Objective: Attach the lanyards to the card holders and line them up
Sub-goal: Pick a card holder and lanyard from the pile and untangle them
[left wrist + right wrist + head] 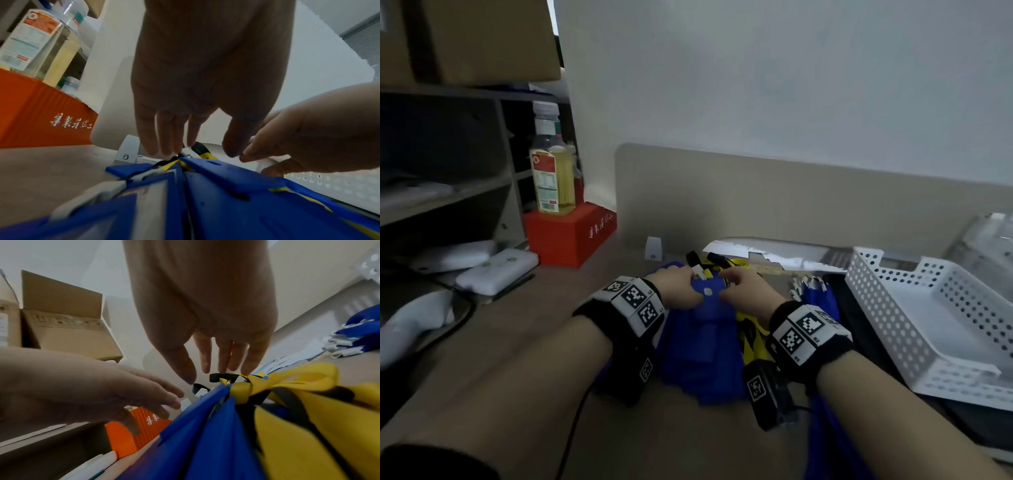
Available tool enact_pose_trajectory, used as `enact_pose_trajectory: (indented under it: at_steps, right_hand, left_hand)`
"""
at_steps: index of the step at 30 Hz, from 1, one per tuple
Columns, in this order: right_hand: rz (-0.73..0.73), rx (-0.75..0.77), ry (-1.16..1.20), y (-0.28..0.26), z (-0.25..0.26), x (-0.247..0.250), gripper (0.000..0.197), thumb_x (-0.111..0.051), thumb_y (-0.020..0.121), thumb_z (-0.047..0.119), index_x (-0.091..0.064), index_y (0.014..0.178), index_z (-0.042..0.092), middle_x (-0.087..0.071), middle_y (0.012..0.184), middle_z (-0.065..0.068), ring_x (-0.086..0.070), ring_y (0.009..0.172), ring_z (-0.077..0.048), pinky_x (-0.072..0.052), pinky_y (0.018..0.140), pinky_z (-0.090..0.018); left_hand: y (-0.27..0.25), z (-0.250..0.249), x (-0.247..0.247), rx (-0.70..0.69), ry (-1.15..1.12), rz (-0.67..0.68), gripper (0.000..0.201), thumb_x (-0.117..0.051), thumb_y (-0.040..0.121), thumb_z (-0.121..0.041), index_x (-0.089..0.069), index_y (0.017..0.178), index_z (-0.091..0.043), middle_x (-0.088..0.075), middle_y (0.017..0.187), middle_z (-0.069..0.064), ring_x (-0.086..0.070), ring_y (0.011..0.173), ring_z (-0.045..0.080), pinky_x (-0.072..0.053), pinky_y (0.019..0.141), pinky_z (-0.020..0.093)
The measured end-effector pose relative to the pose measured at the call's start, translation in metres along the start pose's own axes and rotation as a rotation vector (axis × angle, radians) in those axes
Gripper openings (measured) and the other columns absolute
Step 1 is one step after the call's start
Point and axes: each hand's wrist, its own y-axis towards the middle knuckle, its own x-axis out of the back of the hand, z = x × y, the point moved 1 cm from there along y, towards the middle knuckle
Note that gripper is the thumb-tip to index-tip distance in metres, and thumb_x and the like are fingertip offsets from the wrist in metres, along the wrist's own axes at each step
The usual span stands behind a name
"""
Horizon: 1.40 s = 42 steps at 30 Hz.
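Note:
A stack of blue card holders [705, 342] lies on the desk between my wrists, its top one showing a white snap [708, 292]. Yellow lanyards [751, 339] with black clips run along its right side. My left hand [681, 286] reaches over the stack's far end. Its fingers [164, 146] are straight, their tips touching the clips there, and the thumb stands apart. My right hand [739, 284] faces it from the right. Its straight fingertips [224, 368] rest on a black lanyard loop [223, 377] above the yellow lanyards [287, 418]. Neither hand grips anything.
A white perforated basket [928, 325] stands at the right, and a second bundle of blue holders [815, 291] with white clips lies beside it. At the back left are a red box [570, 233] bearing an oil bottle [551, 164], white devices [496, 270] and shelves. A beige divider [756, 192] closes the back.

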Motion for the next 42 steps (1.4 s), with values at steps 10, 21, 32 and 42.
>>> enact_pose_trajectory:
  at_steps: [10,21,32,42]
  right_hand:
    - [0.01,-0.105,-0.01,0.013,-0.002,0.0,0.072,-0.074,0.082,0.024,-0.035,0.141,0.007,-0.046,0.135,-0.01,-0.049,0.119,-0.023,-0.046,0.091,-0.031]
    - [0.037,-0.083,-0.064,0.009,-0.001,0.003,0.059,-0.072,0.082,0.033,-0.052,0.131,0.005,-0.058,0.127,-0.008,-0.056,0.114,-0.023,-0.048,0.099,-0.038]
    - [-0.156,0.117,0.607,-0.034,0.015,0.015,0.02,-0.044,0.099,0.022,-0.062,0.101,0.012,-0.065,0.104,-0.012,-0.053,0.084,-0.021,-0.04,0.065,-0.029]
    - [-0.186,0.39,0.68,-0.067,0.001,0.023,0.058,-0.051,0.094,0.0,-0.035,0.144,0.024,-0.045,0.143,0.003,-0.043,0.13,-0.011,-0.042,0.105,-0.036]
  left_hand:
    - [0.018,-0.003,0.001,0.091,-0.036,0.006,0.039,-0.054,0.093,-0.043,-0.042,0.072,-0.013,-0.041,0.065,0.003,-0.039,0.055,0.014,-0.028,0.047,0.025]
    - [0.017,-0.005,-0.01,0.145,-0.457,-0.125,0.038,-0.068,0.086,-0.039,-0.055,0.096,-0.005,-0.056,0.077,0.007,-0.054,0.064,0.018,-0.039,0.05,0.026]
    - [-0.02,-0.026,-0.002,-0.164,-1.234,-0.473,0.012,-0.049,0.098,-0.014,-0.06,0.094,-0.012,-0.067,0.104,0.017,-0.066,0.094,0.032,-0.054,0.087,0.05]
    - [-0.074,-0.035,-0.005,-0.364,-1.408,-0.195,0.025,-0.048,0.098,-0.022,-0.062,0.116,-0.01,-0.068,0.091,0.009,-0.065,0.068,0.02,-0.053,0.059,0.029]
